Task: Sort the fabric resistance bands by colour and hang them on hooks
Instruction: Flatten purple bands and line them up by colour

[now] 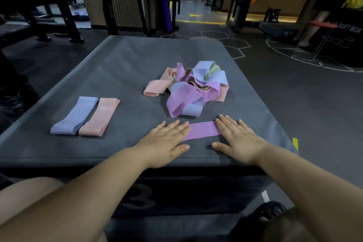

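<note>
pair of flat bands (74, 118) at left on box top (127, 65), tangled pile (188, 86) at right, single band (204, 130) before it

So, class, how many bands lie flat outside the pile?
3: blue band, pink band side by side at left; purple band under left hand and right hand. Pile may hide more.

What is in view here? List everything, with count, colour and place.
box: one, grey, under everything.
blue band: one, blue, flat at left.
pink band: one, pink, flat beside the blue band.
pile of bands: one heap, pink, purple, blue, green, tangled at centre; count unclear.
purple band: one, purple, flat near the front edge.
left hand: one, flat on the purple band's left end.
right hand: one, flat on its right end.
</note>
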A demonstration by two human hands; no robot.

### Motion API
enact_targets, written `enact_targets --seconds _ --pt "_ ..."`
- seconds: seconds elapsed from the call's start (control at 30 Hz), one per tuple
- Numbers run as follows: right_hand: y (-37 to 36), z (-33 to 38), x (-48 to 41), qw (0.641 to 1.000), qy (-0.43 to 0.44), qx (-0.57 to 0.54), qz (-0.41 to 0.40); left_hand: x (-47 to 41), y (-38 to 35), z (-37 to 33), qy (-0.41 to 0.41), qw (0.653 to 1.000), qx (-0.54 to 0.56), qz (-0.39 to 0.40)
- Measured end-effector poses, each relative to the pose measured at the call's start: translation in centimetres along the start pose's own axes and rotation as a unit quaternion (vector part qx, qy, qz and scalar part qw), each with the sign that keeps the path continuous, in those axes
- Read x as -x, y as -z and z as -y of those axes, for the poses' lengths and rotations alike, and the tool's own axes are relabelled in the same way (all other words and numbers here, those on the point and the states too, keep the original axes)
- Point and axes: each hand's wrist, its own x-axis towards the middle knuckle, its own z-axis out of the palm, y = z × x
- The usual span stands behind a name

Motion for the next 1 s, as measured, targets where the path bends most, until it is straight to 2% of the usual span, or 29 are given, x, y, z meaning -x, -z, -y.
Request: enact_targets --seconds 0.27,0.37,0.43,0.5,0.57,0.67,0.87,1.0 --pt "0.2 -0.1 -0.2 0.999 -0.007 -0.048 -0.009 -0.2 -0.2 0.2 0.003 0.999 0.032 -0.014" --pt "1.0 -0.1 0.0 0.994 -0.022 -0.101 -0.029 -0.1 0.3 0.1 0.006 0.990 0.133 -0.050" --pt "1.4 -0.4 0.0 0.989 -0.038 -0.127 -0.069 -0.1 0.6 0.2 0.022 0.966 0.237 -0.099" --pt "1.7 -0.7 -0.1 0.979 -0.087 -0.137 -0.125 -0.2 0.3 0.7 0.053 0.943 0.288 -0.156" --pt "2.2 -0.7 -0.2 0.965 -0.155 -0.147 -0.155 -0.4 0.0 1.1 0.090 0.931 0.279 -0.218" --pt "2.8 -0.6 -0.5 0.951 -0.221 -0.168 -0.138 -0.5 0.2 1.0 0.152 0.915 0.266 -0.262" --pt "3.2 -0.1 -1.0 0.947 -0.240 -0.204 -0.063 -0.9 0.9 0.3 0.200 0.922 0.231 -0.237" --pt "3.3 0.2 -1.4 0.940 -0.251 -0.225 -0.053 -1.1 1.3 -0.4 0.211 0.932 0.202 -0.217"
